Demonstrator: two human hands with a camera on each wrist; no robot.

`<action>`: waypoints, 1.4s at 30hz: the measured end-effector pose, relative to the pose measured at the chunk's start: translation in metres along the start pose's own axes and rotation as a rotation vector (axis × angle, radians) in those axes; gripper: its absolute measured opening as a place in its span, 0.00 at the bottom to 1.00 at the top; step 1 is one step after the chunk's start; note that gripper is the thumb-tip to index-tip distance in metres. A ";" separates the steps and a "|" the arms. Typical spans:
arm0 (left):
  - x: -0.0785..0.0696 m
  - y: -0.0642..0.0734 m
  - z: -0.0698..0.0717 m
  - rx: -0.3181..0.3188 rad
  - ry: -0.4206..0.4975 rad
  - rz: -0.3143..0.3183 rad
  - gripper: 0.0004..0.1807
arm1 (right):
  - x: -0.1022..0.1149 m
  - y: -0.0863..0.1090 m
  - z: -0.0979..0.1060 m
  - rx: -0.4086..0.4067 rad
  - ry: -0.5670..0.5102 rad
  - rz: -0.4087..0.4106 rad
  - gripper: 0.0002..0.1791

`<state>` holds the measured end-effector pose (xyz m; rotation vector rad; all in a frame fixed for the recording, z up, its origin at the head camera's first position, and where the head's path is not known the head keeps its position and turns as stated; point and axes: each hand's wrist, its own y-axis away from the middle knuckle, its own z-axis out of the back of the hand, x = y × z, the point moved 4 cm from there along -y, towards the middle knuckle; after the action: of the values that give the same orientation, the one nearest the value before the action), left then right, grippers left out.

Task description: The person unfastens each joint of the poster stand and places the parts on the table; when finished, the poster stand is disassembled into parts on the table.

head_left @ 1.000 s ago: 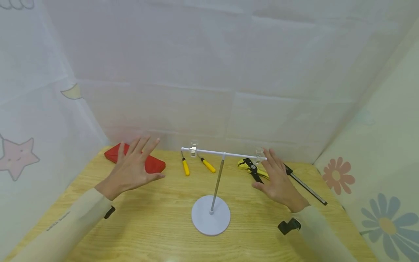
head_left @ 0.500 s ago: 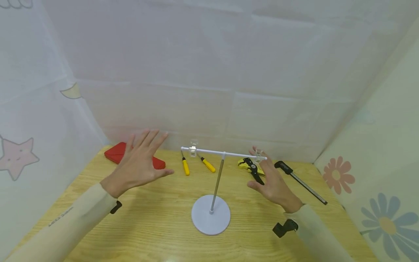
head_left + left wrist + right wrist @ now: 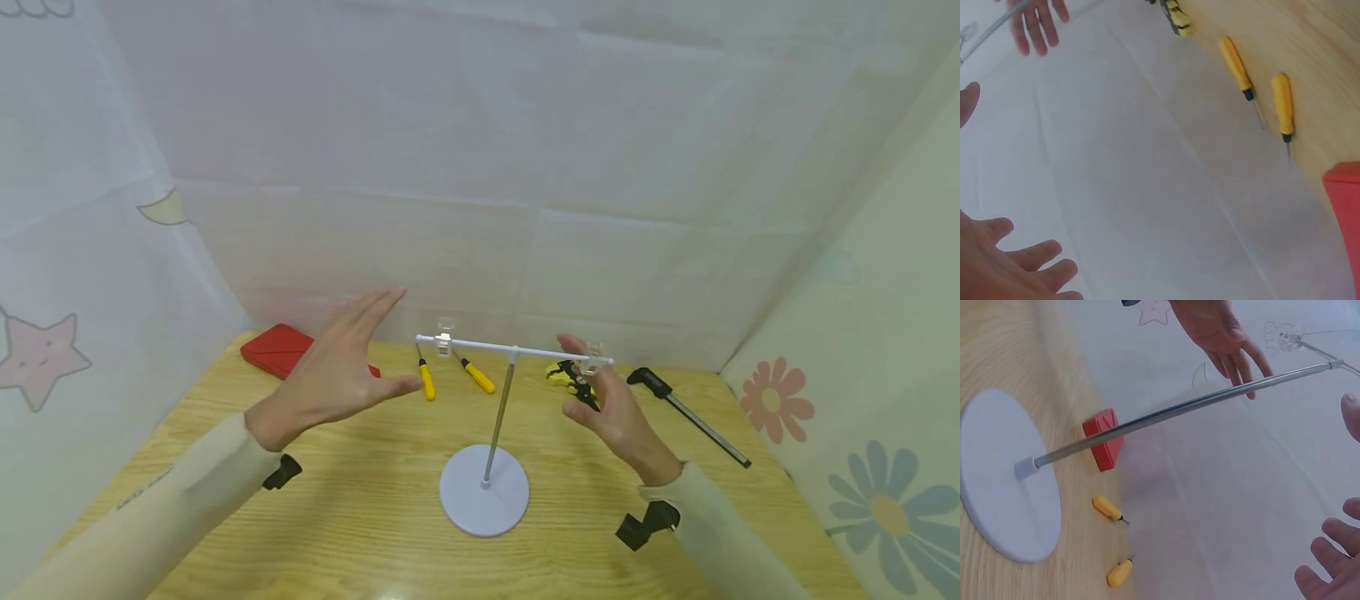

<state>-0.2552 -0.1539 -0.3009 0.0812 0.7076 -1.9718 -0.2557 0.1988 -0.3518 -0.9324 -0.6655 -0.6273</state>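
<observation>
A white T-shaped stand has a round base (image 3: 483, 510), a metal pole (image 3: 499, 421) and a thin crossbar (image 3: 486, 347). Clear plastic clips sit near the crossbar's two ends, a left clip (image 3: 444, 342) and a right clip (image 3: 591, 362). My left hand (image 3: 333, 379) is held in the air left of the left clip, thumb spread from straight fingers, holding nothing. Beside the right clip is my right hand (image 3: 621, 417), its thumb apart from its fingers. The clip overlaps those fingers in the head view; whether they touch, I cannot tell. No object shows in its grasp.
Behind my left hand lies a red case (image 3: 276, 350), partly covered. Two yellow-handled screwdrivers (image 3: 478, 377) lie under the crossbar. Yellow-and-black wire strippers (image 3: 562, 375) are partly behind my right hand, and a caliper (image 3: 697, 421) lies farther right. A pale cloth wall (image 3: 480, 167) closes off the back.
My left hand has moved right and slightly up, toward the left clip, turning more side-on. My right hand has shifted left past the right clip, uncovering the caliper's head. The stand stays put.
</observation>
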 end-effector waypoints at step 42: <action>-0.106 -0.049 0.021 0.032 0.236 -0.263 0.27 | 0.046 -0.036 -0.066 -0.148 -0.665 -0.019 0.12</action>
<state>-0.2383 -0.0638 -0.2249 0.2547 0.8758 -2.2488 -0.2371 0.1166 -0.3279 -1.2885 -1.2304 -0.3764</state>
